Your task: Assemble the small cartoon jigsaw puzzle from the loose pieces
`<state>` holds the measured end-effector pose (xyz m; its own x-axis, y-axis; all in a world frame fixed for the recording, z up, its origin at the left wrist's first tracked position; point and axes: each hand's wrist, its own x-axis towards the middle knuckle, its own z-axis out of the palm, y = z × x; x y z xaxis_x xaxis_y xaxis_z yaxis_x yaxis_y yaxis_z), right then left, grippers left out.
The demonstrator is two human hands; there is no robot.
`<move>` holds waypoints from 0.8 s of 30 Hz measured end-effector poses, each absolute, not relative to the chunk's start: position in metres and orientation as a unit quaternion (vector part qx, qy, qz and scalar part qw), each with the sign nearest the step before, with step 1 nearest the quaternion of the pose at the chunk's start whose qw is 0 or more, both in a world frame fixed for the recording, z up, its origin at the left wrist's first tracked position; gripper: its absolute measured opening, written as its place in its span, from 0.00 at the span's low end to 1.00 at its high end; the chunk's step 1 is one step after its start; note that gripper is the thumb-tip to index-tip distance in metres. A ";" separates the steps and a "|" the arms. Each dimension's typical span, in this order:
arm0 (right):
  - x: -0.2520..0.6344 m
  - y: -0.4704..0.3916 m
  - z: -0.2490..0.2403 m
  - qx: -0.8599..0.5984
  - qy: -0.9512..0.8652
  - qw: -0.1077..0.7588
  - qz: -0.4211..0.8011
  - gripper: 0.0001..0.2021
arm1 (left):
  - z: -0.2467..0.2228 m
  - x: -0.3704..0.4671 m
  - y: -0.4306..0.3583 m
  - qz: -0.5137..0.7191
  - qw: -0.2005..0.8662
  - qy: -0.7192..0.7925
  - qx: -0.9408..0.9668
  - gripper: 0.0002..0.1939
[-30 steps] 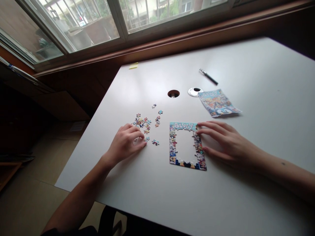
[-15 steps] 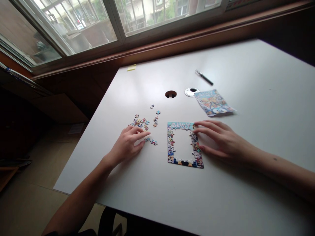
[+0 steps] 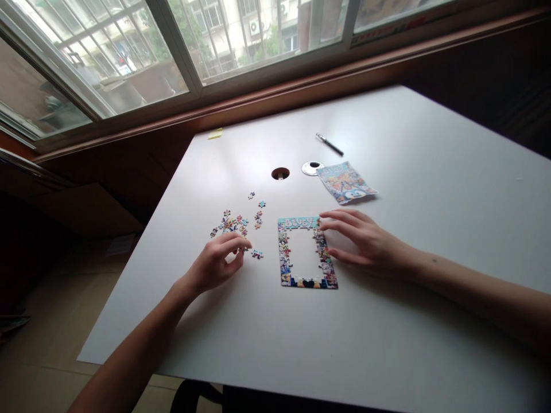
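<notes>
A partly assembled jigsaw puzzle (image 3: pixel 285 269) lies on the white table, its printed border joined round a bare middle. My right hand (image 3: pixel 365 238) rests at its right side, fingers spread and fingertips touching the edge. To the left, my left hand (image 3: pixel 219 261) is curled beside the loose pieces, with thumb and index finger closed around a puzzle piece (image 3: pixel 245 249), mostly hidden by the fingers. Just right of those fingertips lies another loose piece (image 3: pixel 257 254). Behind the hand is a pile of puzzle pieces (image 3: pixel 235 222), with several strays nearby.
A creased picture sheet (image 3: pixel 348 182) lies behind the puzzle, beside a round metal cover (image 3: pixel 311 168). Farther back is a dark pen (image 3: pixel 330 144). The table (image 3: pixel 267 344) has a cable hole (image 3: pixel 280 174) and a yellow sticky note (image 3: pixel 214 133) at its far left corner.
My left thumb and index finger have closed round a puzzle piece at the pile's near side. My right hand stays at the puzzle's edge. The whole view has shifted.
</notes>
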<state>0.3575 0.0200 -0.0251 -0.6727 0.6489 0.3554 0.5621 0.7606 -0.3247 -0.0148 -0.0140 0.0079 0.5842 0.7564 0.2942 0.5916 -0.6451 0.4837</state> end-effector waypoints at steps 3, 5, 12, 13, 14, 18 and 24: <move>0.355 0.019 -0.021 -0.355 -0.892 0.266 0.087 0.17 | 0.014 0.001 -0.006 0.267 0.185 0.345 0.881 0.17; 0.350 0.018 -0.015 -0.370 -0.884 0.278 0.075 0.15 | 0.018 0.019 0.003 0.277 0.186 0.322 0.886 0.17; 0.304 0.033 0.011 -0.347 -0.886 0.262 0.161 0.08 | -0.003 0.083 0.029 0.420 0.282 0.352 0.788 0.07; 0.299 0.037 0.010 -0.330 -0.890 0.271 0.163 0.09 | -0.008 0.086 0.030 0.439 0.294 0.356 0.771 0.05; 0.295 0.041 0.007 -0.308 -0.892 0.288 0.161 0.09 | -0.013 0.087 0.030 0.451 0.307 0.356 0.758 0.04; 0.290 0.047 -0.010 -0.254 -0.879 0.377 0.142 0.05 | -0.020 0.080 0.026 0.467 0.337 0.339 0.744 0.05; 0.296 0.042 -0.014 -0.243 -0.864 0.428 0.106 0.02 | -0.016 0.078 0.023 0.451 0.333 0.338 0.756 0.06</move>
<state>0.2958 0.0416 -0.0142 -0.5154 0.5104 0.6884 0.3280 0.8596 -0.3918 0.0784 0.0229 -0.0157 0.3652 0.8112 0.4566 0.2099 -0.5496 0.8086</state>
